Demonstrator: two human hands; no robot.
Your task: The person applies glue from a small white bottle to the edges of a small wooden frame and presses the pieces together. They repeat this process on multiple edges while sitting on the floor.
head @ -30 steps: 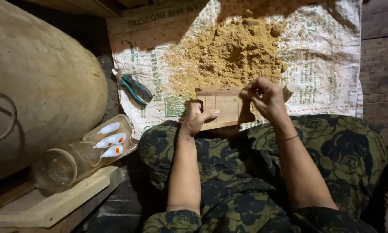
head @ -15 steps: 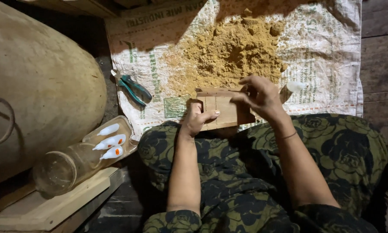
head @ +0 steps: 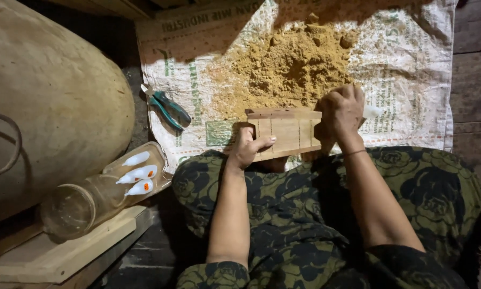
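1. I see my left hand (head: 249, 150) gripping the left end of the wooden box (head: 285, 134), held over my lap at the sack's (head: 411, 69) near edge.
2. My right hand (head: 341, 111) clasps its right end, fingers curled over the top.
3. The sawdust pile (head: 291, 67) lies just beyond; the step looks like steadying the box, so both grips should stay firm.

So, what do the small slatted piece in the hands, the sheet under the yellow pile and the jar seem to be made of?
The small slatted tan block, held by the left hand and right hand, looks like bare unfinished wood: matte, with visible joints. The white printed sheet seems woven plastic sacking, going by its fine weave. The clear round jar is transparent; glass or plastic, I cannot tell.
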